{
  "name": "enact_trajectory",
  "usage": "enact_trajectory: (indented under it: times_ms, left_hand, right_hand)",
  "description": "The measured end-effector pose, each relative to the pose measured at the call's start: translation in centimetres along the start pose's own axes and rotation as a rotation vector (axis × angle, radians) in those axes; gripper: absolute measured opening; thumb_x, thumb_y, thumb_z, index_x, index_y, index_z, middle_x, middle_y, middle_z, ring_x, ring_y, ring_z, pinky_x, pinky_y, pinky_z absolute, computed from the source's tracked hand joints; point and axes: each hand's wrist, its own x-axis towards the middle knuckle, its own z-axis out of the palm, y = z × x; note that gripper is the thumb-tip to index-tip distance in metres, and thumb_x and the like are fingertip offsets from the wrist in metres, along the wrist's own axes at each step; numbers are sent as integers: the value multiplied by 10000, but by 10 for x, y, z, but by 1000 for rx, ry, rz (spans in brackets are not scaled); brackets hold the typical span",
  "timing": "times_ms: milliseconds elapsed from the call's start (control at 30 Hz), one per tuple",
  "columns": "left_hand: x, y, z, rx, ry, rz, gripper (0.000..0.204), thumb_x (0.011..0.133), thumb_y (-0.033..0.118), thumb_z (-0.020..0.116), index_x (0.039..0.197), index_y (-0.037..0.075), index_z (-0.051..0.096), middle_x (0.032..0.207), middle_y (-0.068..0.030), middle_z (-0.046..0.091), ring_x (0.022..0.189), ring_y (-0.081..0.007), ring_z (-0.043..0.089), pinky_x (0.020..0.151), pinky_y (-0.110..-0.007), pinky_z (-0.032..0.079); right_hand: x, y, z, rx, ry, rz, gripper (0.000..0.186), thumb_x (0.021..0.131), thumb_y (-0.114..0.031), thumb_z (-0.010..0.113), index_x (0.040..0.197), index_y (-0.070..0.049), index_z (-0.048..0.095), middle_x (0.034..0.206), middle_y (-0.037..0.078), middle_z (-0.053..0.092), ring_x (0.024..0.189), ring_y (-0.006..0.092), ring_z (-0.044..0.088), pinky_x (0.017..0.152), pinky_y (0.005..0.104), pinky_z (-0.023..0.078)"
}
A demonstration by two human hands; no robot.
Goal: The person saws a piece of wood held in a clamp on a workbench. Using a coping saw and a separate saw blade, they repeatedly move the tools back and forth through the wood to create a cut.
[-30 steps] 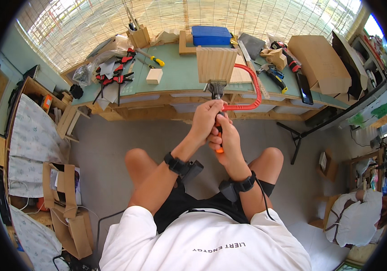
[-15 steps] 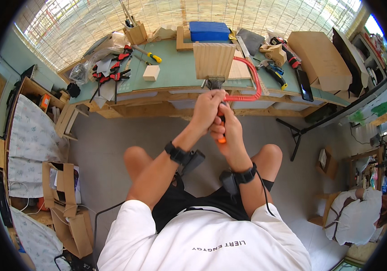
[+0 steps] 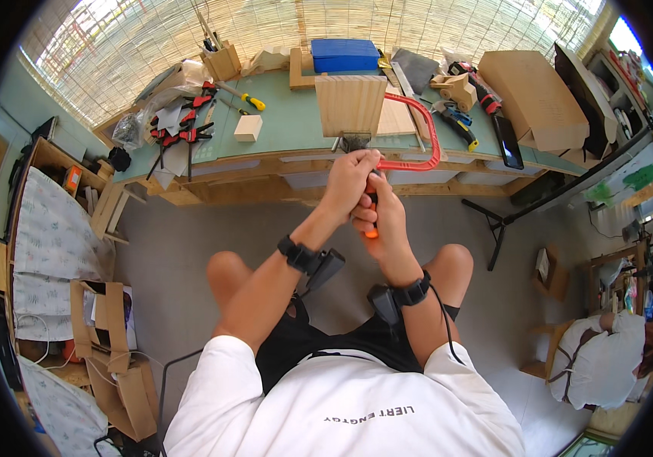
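Bench [image 3: 288,107] with a green top runs across the room before a bamboo blind [image 3: 281,23], above a grey floor [image 3: 281,221]. At its front edge a metal vise [image 3: 355,140] grips an upright wooden board [image 3: 349,107], and the red-framed saw [image 3: 433,145] is just beside it, its bow curving out to the right. The right hand [image 3: 387,215] is closed around the saw's orange-and-black handle; the left hand [image 3: 348,183] is closed too, wrapped over the near end of the saw, touching the right. Along the back sit a blue box [image 3: 345,55], its contents hidden, and a wooden holder [image 3: 222,62] with thin sticks standing in it. A large cardboard box [image 3: 532,99] occupies the bench's right end. Lower left, an open carton [image 3: 117,327] has something pale inside; a small box [image 3: 551,273] on the right-hand floor also contains a pale item.
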Motion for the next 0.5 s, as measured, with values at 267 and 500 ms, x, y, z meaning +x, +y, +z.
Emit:
enact_trajectory:
  times_ms: [267,500]
  left_hand:
    - [-3,-21,7,9,19,114,332,1042,306,513,1059,-1,639,767,-88,687,553,-103,605,476,-223,476]
    - [-7,-29,14,-48,41,156,329,1043,305,506,1075,7,642,765,-78,685,474,-69,538,427,-211,444]
  right_hand:
    - [-10,-1,-5,4,-4,18,215,1002,-296,538,867,-140,476,693,-28,472,461,31,386,364,184,274]
    - [-19,-3,-3,-36,21,6,207,1006,-279,528,868,-139,463,686,-21,470,451,44,388,361,201,283]
